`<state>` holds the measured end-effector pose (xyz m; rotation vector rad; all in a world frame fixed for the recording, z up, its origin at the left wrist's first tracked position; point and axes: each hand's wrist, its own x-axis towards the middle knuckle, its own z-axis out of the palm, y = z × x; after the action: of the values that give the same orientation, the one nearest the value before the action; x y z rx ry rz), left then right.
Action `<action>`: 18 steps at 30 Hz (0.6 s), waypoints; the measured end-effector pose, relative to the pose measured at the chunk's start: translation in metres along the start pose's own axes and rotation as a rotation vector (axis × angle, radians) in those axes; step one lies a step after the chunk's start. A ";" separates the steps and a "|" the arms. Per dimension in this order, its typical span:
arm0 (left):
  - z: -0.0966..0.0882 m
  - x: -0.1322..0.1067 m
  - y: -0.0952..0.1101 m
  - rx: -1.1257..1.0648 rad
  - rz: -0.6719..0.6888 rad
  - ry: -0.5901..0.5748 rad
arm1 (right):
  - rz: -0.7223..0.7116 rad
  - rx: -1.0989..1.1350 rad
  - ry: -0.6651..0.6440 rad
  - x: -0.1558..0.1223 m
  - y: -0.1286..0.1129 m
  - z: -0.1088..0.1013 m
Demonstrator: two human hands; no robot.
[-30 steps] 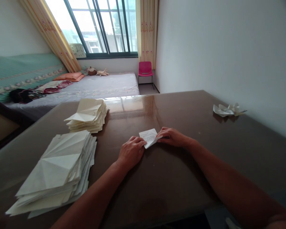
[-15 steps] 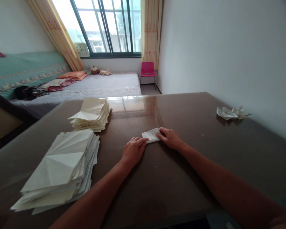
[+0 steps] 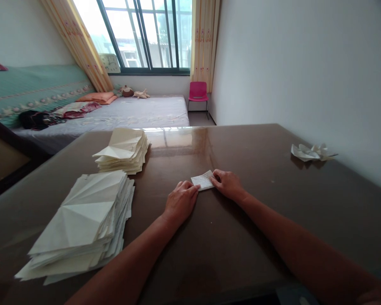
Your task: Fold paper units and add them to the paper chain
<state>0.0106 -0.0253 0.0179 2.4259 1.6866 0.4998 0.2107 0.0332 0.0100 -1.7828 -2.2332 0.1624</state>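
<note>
A small folded sheet of paper [image 3: 203,180] with rows of printed or written characters lies on the brown tabletop [image 3: 241,254]. At its lower left corner my left hand [image 3: 181,198] grips the edge, thumb and fingers drawn together. My right hand [image 3: 227,183] pinches the right end between thumb and curled fingers. Both hands rest low, close to the table surface. The undersides of the fingers are hidden.
To the left stand a large stack of creased white paper [image 3: 82,212] and, behind it, a smaller cream stack [image 3: 123,148]. Folded paper pieces [image 3: 313,152] sit near the right wall. Beyond the table are a bed [image 3: 158,110] and a pink chair [image 3: 198,91].
The whole view has shifted slightly. Both hands keep their hold on the folded paper, and my left hand's fingers have bunched a little more at its corner.
</note>
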 end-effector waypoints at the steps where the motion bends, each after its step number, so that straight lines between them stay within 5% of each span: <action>1: 0.000 0.000 0.000 0.007 -0.002 -0.004 | 0.000 -0.003 0.001 0.000 0.000 0.000; 18: -0.006 -0.001 0.011 0.234 0.045 -0.047 | 0.027 -0.042 -0.003 0.001 -0.005 -0.001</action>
<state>0.0175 -0.0309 0.0261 2.6175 1.7636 0.2603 0.2058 0.0330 0.0122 -1.8366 -2.2310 0.1253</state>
